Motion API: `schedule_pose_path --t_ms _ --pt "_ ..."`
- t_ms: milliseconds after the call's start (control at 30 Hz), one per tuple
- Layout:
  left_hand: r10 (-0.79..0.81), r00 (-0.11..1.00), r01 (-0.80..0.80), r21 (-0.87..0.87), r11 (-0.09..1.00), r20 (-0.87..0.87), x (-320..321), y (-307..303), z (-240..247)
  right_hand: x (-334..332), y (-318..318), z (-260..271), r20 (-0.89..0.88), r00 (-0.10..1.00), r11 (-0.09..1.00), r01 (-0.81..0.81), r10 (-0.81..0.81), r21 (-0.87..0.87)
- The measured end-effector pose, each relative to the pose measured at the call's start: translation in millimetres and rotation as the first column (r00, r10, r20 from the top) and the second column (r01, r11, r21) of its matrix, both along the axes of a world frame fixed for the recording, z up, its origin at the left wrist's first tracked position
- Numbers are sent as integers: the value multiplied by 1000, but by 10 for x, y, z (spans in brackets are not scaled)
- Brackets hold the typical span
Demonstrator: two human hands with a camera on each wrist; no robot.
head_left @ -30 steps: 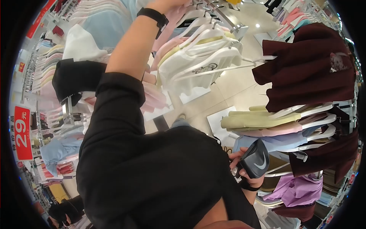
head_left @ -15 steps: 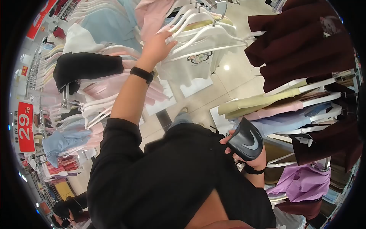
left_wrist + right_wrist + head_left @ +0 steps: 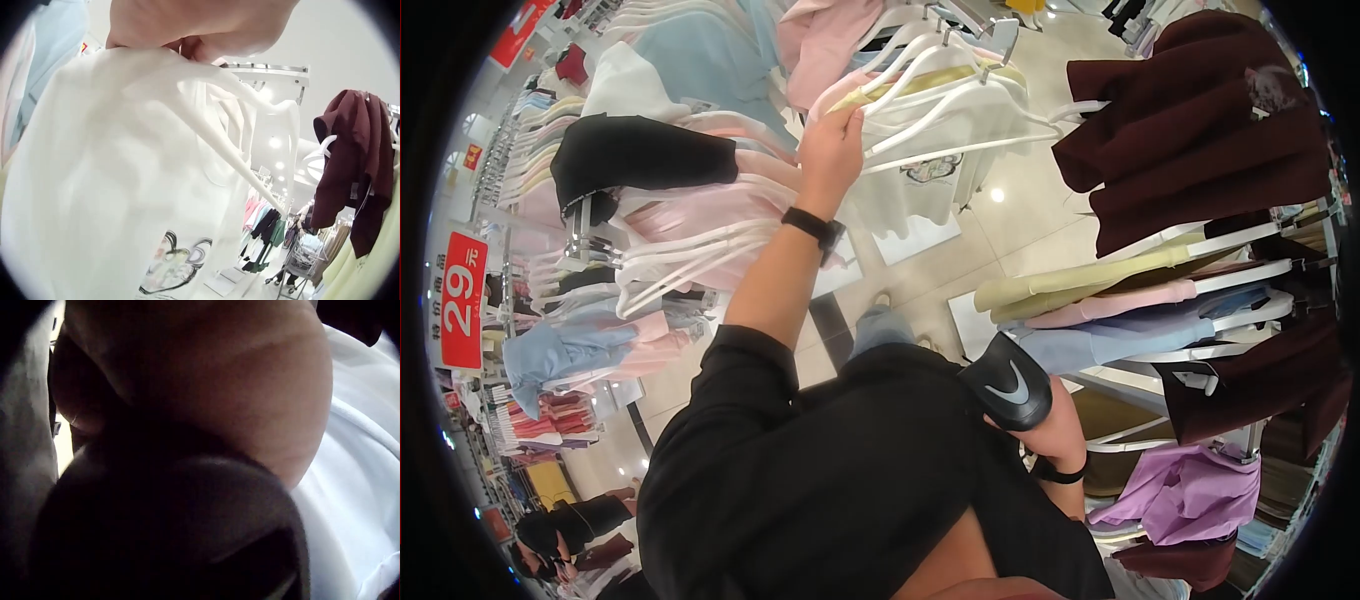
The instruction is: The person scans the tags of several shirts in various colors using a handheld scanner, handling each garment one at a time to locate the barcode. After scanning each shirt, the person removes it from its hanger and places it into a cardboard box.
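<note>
My left hand (image 3: 832,155) grips the near shoulder end of a white hanger (image 3: 945,108) carrying a white T-shirt (image 3: 900,205). In the left wrist view, curled fingers (image 3: 187,28) pinch the shirt's shoulder (image 3: 119,69), and a cartoon print (image 3: 176,262) shows low on its front. Several other garments hang close behind it on the same rail. Beside the torso, my right hand (image 3: 1055,425) holds a black handheld scanner (image 3: 1005,385) with a grey curved mark. Its dark rounded head (image 3: 169,537) fills the lower right wrist view; most of the fingers are hidden behind it.
Maroon garments (image 3: 1180,130) and a row with a yellow-green top (image 3: 1090,280) hang on the right. On the left are pink tops (image 3: 690,205), a black garment (image 3: 645,155) and a red price sign (image 3: 464,300). Pale tiled floor (image 3: 970,250) lies between the racks.
My left hand has come down from the top of the rail to the T-shirt's shoulder and grips it there. The right hand has moved left and turned the scanner, close to the torso.
</note>
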State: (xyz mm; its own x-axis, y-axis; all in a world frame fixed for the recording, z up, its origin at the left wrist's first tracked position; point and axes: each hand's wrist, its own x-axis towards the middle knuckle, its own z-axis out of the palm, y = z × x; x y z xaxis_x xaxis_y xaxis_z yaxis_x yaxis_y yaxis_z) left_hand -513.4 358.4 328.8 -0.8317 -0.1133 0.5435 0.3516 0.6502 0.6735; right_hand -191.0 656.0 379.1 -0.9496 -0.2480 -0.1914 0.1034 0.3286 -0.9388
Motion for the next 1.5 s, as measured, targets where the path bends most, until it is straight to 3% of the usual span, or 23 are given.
schedule_pose_path --t_ms 167,233,333,433,533,633,733,833,933,967,1067,1167,1267,1333,1433,1500 --pt "59 995 -87 416 905 80 141 -124 -294 15 -69 49 29 999 1000 14 -15 16" --pt "35 992 -103 610 786 122 237 -150 -380 16 -49 8 67 998 1000 -19 19 -4" --pt "-146 983 -28 886 464 108 242 -269 -701 22 -59 63 89 996 1000 -19 20 -13" --pt "-209 978 21 981 191 20 234 -264 -888 -6 -133 174 88 996 998 24 -20 -53" --pt "-249 968 -47 997 -54 33 393 -179 -861 -9 -139 187 132 991 998 23 -14 -63" --pt "-361 931 -107 987 -122 56 491 -126 -913 -8 -133 274 149 989 998 23 -14 -59" --pt "-427 886 -159 984 83 179 454 -85 -1244 31 -76 258 119 993 997 23 -15 -71" --pt "-289 854 -127 712 690 432 436 -27 -1395 76 -77 295 91 993 994 77 -69 -83" --pt "-146 848 -65 373 926 509 580 76 -1299 111 -40 216 89 994 990 71 -61 -120" --pt "-100 904 -36 307 951 415 668 117 -1276 112 -20 197 102 994 993 55 -44 -105" --pt "-114 878 31 183 983 464 998 130 -945 99 -5 -10 52 999 990 21 -14 -139" --pt "-181 876 116 168 979 447 1346 73 -665 6 -24 -159 179 980 979 -47 83 -196" --pt "-310 808 314 80 946 501 1741 -32 -58 -160 -218 -135 65 988 946 -111 137 -305" --pt "-388 728 354 175 919 566 2033 -85 493 -223 -330 -141 4 979 947 -197 205 -255" --pt "-516 750 414 316 854 414 2436 -292 1052 -294 -623 -232 42 967 913 -223 252 -343" --pt "-566 740 394 449 802 362 2668 -436 1363 -359 -783 -319 57 913 878 -368 403 -306"
